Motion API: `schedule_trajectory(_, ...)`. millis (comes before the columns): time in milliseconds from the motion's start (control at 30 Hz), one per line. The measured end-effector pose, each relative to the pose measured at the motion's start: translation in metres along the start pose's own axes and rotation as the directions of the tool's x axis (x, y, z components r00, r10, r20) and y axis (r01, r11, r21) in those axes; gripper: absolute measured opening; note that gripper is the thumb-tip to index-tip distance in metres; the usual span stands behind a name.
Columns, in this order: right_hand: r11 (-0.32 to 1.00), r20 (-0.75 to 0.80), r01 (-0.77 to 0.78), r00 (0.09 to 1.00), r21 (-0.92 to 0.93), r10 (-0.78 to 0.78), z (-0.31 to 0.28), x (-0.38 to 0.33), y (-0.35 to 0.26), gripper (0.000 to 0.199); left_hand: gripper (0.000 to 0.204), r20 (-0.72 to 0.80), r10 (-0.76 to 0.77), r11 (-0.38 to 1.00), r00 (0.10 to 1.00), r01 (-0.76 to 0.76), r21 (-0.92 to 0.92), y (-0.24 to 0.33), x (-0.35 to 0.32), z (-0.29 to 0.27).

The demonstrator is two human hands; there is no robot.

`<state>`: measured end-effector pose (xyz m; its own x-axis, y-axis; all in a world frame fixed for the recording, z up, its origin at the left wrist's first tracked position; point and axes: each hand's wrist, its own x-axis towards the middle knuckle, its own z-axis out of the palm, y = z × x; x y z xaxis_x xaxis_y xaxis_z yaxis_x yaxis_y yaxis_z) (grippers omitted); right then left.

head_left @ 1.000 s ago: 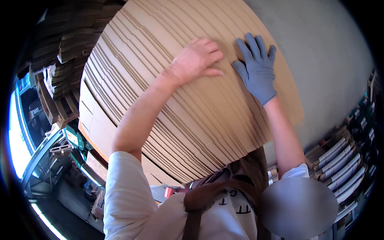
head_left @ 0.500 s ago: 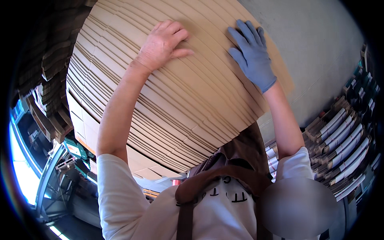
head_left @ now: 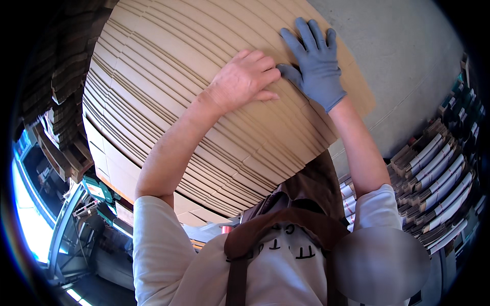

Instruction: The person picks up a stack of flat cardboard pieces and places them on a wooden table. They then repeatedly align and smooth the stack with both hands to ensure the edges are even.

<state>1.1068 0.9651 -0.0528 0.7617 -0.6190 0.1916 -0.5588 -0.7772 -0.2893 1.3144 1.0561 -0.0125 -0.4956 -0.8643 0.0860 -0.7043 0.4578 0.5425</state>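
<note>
Flattened cardboard sheets (head_left: 168, 92) lie overlapped like shingles in a wide brown fan in front of me. My bare left hand (head_left: 245, 81) rests on the middle of the fan, fingers bent and thumb held apart, and no sheet shows between them. Close to its right, my right hand (head_left: 317, 66) wears a blue-grey glove. It lies palm down with its fingers spread on the rightmost sheet. The gloved thumb points toward the left hand's fingertips, and I cannot tell whether they touch.
Grey floor (head_left: 398, 66) shows beyond the sheets at the right. Bundled stacks of folded cardboard (head_left: 439, 178) stand at the lower right. A wooden pallet (head_left: 61, 153) and dark piles are at the left, near a bright window opening (head_left: 30, 204).
My left hand has slid right across the sheets, up beside the gloved hand. My right hand has shifted slightly left and away from me, its fingers spread wider.
</note>
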Motion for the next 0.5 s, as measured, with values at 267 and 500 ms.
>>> schedule_trajectory(267,1.0,-0.008,-0.004,1.0,0.011,0.004,-0.004,0.003,-0.003,0.073,0.036,-0.001,-0.004,1.0,1.0,0.004,-0.025,0.001,-0.001,-0.001)
schedule_trajectory(500,0.997,0.006,-0.074,0.997,0.023,0.074,-0.011,0.019,-0.022,0.064,0.035,-0.182,-0.096,0.995,0.979,0.1,0.015,-0.006,-0.023,-0.015)
